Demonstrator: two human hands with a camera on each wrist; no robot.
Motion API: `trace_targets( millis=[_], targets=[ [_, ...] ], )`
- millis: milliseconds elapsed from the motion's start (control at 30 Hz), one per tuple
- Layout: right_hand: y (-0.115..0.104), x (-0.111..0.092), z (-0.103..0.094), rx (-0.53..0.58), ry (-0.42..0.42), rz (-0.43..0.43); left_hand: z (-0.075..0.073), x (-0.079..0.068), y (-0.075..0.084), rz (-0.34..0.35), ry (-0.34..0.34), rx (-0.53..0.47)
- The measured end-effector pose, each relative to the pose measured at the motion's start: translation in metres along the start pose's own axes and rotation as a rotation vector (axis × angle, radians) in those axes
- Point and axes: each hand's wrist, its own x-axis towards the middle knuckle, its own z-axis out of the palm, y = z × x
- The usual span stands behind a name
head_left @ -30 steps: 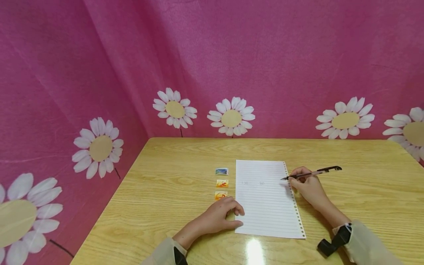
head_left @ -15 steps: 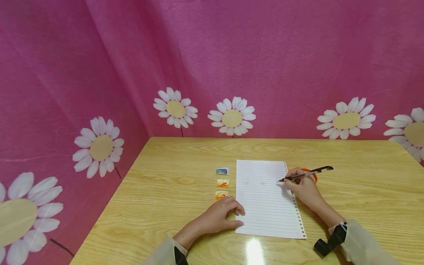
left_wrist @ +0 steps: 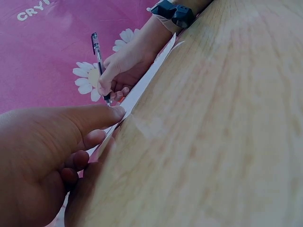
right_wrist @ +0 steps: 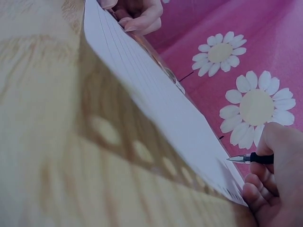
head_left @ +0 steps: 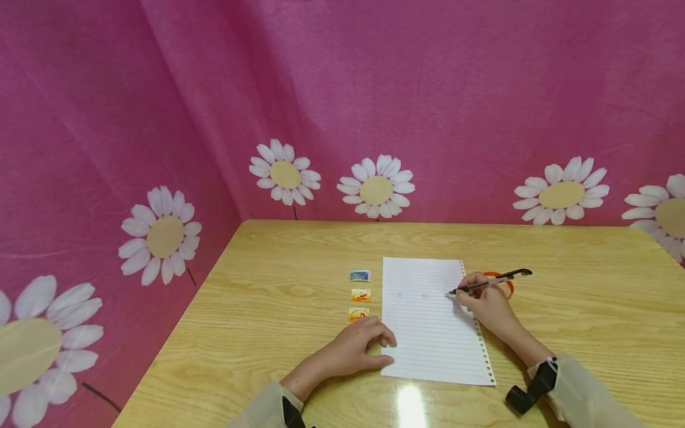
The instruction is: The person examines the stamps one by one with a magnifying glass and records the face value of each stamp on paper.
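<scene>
A sheet of lined, hole-punched paper [head_left: 428, 345] lies on the wooden table, bearing faint handwritten figures that look like "120" and "80". My right hand [head_left: 489, 304] pinches a gel pen [head_left: 495, 281] with a black cap on its back end. The pen's metal tip [right_wrist: 239, 159] is at the paper's surface, to the right of the figures; contact is hard to tell. At the sheet's lower left edge rests my left hand [head_left: 355, 349], its fingers loosely bent and the thumb [left_wrist: 102, 116] on the paper.
Three small stamp-like pictures, a blue one [head_left: 360, 276], a yellow-orange one [head_left: 361, 295] and another [head_left: 358, 314], line up left of the sheet. A red-orange ring-shaped object [head_left: 509, 289] is partly hidden behind the right hand. A pink flowered curtain [head_left: 460, 107] hangs behind the table.
My right hand has shifted left with the pen, bringing its tip further over the paper. The red-orange ring has come into sight behind it. My left hand stays in place.
</scene>
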Motion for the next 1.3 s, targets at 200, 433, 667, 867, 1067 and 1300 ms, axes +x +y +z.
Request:
trace_targets(
  millis=[200,433,667,867,1067,1300],
  targets=[
    [0.0002,0.0004,0.0012,-0.052,0.032,-0.037,0.0004,0.0001,-0.0007,-0.006,-0.002,0.006],
    [0.0028,0.0026,0.0023,-0.08,0.041,-0.061,-0.001,0.0007,0.0004,-0.012,-0.006,0.009],
    [0.0014,0.0014,0.0011,-0.057,0.011,-0.05,-0.0018,-0.0002,0.0016,-0.014,-0.009,0.007],
    [0.0011,0.0013,0.0,-0.046,-0.012,-0.046,-0.0013,-0.0004,0.0015,-0.018,-0.007,0.006],
    [0.002,0.0015,-0.001,-0.037,-0.031,-0.049,-0.002,-0.0001,0.0016,-0.009,0.001,0.015],
    [0.0024,-0.0011,-0.0016,-0.031,0.0,-0.003,-0.0012,-0.0008,0.002,-0.014,-0.005,0.01]
  ],
)
